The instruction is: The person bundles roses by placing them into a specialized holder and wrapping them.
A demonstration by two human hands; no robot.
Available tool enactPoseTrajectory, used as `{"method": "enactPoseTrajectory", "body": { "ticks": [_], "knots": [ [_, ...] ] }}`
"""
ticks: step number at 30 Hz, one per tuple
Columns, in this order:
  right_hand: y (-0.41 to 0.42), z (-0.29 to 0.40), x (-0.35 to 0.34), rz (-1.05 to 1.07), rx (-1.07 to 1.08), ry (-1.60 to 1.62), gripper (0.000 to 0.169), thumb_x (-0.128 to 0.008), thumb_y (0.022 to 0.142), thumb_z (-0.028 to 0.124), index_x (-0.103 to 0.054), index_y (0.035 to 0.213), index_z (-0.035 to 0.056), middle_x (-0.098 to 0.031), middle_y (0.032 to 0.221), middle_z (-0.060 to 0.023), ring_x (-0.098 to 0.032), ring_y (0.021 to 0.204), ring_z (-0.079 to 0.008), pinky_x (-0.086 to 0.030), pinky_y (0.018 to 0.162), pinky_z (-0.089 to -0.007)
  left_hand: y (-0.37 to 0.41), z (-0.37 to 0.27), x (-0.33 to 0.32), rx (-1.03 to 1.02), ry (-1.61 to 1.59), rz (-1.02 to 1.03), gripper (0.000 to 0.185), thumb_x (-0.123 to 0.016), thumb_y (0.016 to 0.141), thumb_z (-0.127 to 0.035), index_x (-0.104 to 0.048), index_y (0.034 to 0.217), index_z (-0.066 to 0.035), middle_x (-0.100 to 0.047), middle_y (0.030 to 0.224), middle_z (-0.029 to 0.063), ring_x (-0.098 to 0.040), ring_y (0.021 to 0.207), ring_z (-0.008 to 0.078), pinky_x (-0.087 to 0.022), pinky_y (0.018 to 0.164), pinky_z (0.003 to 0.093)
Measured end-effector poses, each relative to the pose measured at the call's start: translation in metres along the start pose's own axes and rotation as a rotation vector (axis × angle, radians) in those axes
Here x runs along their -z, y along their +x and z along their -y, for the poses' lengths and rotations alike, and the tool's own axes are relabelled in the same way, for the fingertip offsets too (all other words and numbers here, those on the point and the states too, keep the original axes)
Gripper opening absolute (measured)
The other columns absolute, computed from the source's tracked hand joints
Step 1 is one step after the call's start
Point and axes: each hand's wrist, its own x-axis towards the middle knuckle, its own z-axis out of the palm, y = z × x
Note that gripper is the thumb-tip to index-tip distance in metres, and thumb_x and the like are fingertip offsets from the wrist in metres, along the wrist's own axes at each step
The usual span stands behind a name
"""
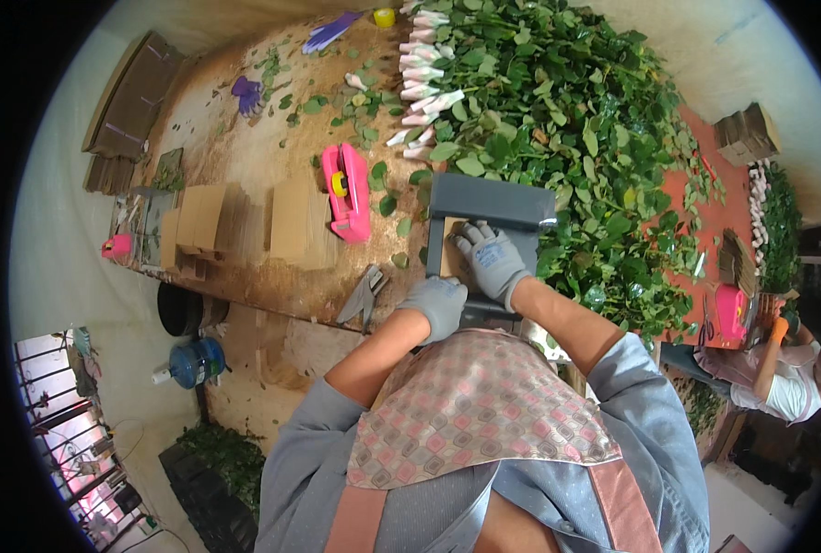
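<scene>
A dark grey tray-like stand point(493, 200) with a raised back bar is on the table in front of me. A brown cardboard piece point(454, 257) lies in it. My right hand point(491, 259), in a grey work glove, rests on the cardboard with its fingers spread over the surface. My left hand point(438, 307), gloved the same way, is curled at the cardboard's near left corner. What its fingers hold is hidden. Left of the stand, scissors or shears point(365, 297) lie at the table edge. A pink tape dispenser point(347, 193) with a yellow roll sits farther back.
Leafy green stems point(555, 104) with white-wrapped heads point(421, 72) are heaped behind and right of the stand. Cardboard stacks point(206, 218) and purple gloves point(247, 95) lie leftward. A water jug point(196, 363) is below the table's left side. Another person point(784, 380) works far right.
</scene>
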Motion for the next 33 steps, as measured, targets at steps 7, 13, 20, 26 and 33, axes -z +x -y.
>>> {"method": "enactPoseTrajectory", "body": {
  "ticks": [7, 13, 20, 26, 33],
  "knots": [
    [0.004, -0.005, 0.0, -0.086, 0.006, 0.087, 0.048, -0.065, 0.082, 0.028, -0.06, 0.126, 0.0088, -0.054, 0.131, -0.0145, -0.049, 0.124, -0.0348, -0.042, 0.099, -0.047, 0.004, 0.002, -0.002, 0.021, -0.029, -0.038, 0.025, -0.055, 0.088, -0.019, -0.068, 0.104, -0.005, -0.067, 0.11, 0.0196, -0.065, 0.102, 0.0387, -0.051, 0.089, 0.0472],
    [0.018, -0.001, 0.061, -0.287, 0.105, 0.252, 0.047, -0.063, 0.086, 0.021, -0.056, 0.131, 0.0086, -0.058, 0.121, -0.0134, -0.056, 0.112, -0.0326, -0.045, 0.096, -0.044, 0.007, -0.002, -0.002, 0.04, -0.102, -0.028, 0.028, -0.05, 0.087, -0.015, -0.068, 0.106, -0.006, -0.066, 0.116, 0.0188, -0.064, 0.105, 0.0389, -0.051, 0.09, 0.0488],
    [0.134, -0.138, 0.117, -0.485, -0.04, 0.22, 0.026, -0.057, 0.088, 0.01, -0.059, 0.114, 0.0064, -0.062, 0.099, -0.0177, -0.061, 0.093, -0.038, -0.051, 0.08, -0.0454, 0.001, 0.005, -0.005, -0.047, 0.0, -0.065, 0.023, -0.057, 0.087, -0.019, -0.066, 0.1, -0.003, -0.062, 0.113, 0.018, -0.063, 0.099, 0.0386, -0.051, 0.087, 0.0466],
    [0.212, -0.249, 0.115, -0.152, -0.25, 0.123, 0.024, -0.05, 0.093, 0.012, -0.066, 0.111, 0.0082, -0.068, 0.103, -0.0191, -0.065, 0.097, -0.0383, -0.053, 0.081, -0.0457, 0.0, 0.004, -0.002, 0.013, 0.06, 0.041, 0.034, -0.06, 0.087, -0.026, -0.067, 0.116, -0.01, -0.058, 0.133, 0.0135, -0.065, 0.099, 0.032, -0.052, 0.084, 0.0432],
    [0.243, -0.271, 0.085, -0.069, -0.305, 0.001, 0.023, -0.055, 0.088, 0.012, -0.066, 0.107, 0.0061, -0.07, 0.105, -0.0177, -0.067, 0.101, -0.0361, -0.053, 0.085, -0.0446, -0.005, 0.009, -0.012, -0.004, 0.141, 0.024, 0.032, -0.051, 0.091, -0.026, -0.063, 0.117, -0.011, -0.055, 0.142, 0.0119, -0.066, 0.099, 0.0279, -0.051, 0.079, 0.0435]
  ]
}}
